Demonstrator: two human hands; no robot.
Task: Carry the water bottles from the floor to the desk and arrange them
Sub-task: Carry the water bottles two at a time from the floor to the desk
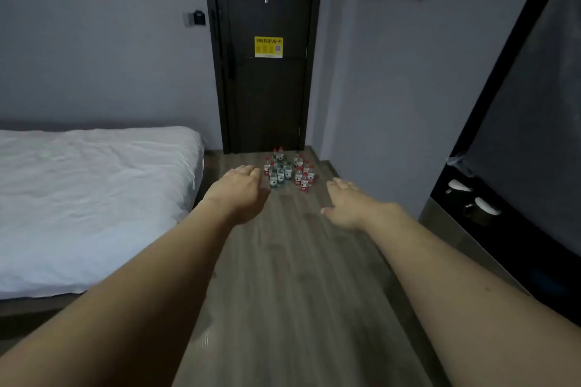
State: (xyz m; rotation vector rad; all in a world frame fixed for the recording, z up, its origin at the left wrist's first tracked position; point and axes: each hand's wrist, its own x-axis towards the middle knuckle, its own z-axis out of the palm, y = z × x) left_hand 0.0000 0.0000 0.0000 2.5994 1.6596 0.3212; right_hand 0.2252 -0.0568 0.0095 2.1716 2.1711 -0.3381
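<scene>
Room: wooden floor (pixel 292 276), white bed (pixel 94 198) at left, dark door (pixel 267 87) ahead.
Water bottles (pixel 287 171): clustered upright on floor before door, caps up.
Hands: left hand (pixel 239 191), right hand (pixel 349 207) outstretched, fingers relaxed, empty.

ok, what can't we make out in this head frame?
- Bottles by the door: too small and bunched to count; labels unreadable.
- Desk: not identifiable; the dark unit is cut by the right edge.
- Left hand and right hand: palms face away.
- Yellow sign: small print blurred.
</scene>
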